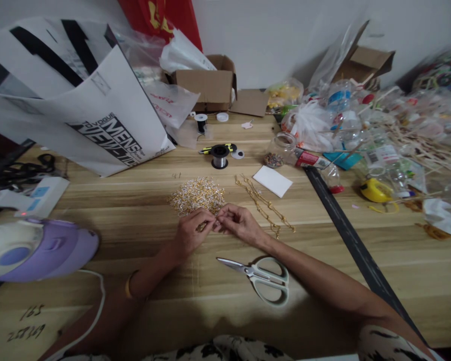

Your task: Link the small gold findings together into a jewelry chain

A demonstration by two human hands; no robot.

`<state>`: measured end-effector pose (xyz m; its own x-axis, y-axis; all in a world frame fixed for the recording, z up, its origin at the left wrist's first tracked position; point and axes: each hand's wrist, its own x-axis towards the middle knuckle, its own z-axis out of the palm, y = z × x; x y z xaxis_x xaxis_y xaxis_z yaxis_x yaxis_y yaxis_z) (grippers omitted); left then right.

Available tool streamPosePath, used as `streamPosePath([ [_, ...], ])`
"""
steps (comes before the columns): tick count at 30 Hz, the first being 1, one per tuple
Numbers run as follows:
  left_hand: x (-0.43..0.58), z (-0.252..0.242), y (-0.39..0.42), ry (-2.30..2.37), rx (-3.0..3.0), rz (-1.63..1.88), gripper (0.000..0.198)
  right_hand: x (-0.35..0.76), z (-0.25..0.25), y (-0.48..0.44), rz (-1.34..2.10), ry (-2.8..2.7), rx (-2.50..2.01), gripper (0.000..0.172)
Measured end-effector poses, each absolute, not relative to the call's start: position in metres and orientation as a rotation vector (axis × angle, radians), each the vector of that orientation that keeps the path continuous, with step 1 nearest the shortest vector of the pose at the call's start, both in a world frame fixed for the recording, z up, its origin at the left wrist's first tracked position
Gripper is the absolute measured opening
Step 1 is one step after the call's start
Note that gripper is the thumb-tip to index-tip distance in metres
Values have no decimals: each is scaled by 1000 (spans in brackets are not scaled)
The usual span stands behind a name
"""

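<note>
My left hand (193, 228) and my right hand (237, 222) meet fingertip to fingertip over the wooden table (135, 210), both pinched on a small gold piece between them. Just beyond the fingers lies a heap of small gold and silver beads (198, 194). Two gold chains (263, 205) stretch out on the table to the right of my right hand. Pale-handled scissors (261, 278) lie shut below my right wrist.
A white printed bag (97, 110) lies at back left, with a cardboard box (210, 85) behind it. A wire spool (220, 156), bead jar (278, 150), white card (272, 181) and cluttered bags and sticks (398, 135) fill the right. A purple device (41, 248) sits at left.
</note>
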<state>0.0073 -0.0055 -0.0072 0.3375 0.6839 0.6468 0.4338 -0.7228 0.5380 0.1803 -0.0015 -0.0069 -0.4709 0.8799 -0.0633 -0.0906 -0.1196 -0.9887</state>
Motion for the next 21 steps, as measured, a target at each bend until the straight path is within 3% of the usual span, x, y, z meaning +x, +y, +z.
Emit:
streamPosePath([
  [21, 3, -15, -10, 932, 2535, 1248, 12, 180, -10, 2, 1786, -1370, -978, 28],
])
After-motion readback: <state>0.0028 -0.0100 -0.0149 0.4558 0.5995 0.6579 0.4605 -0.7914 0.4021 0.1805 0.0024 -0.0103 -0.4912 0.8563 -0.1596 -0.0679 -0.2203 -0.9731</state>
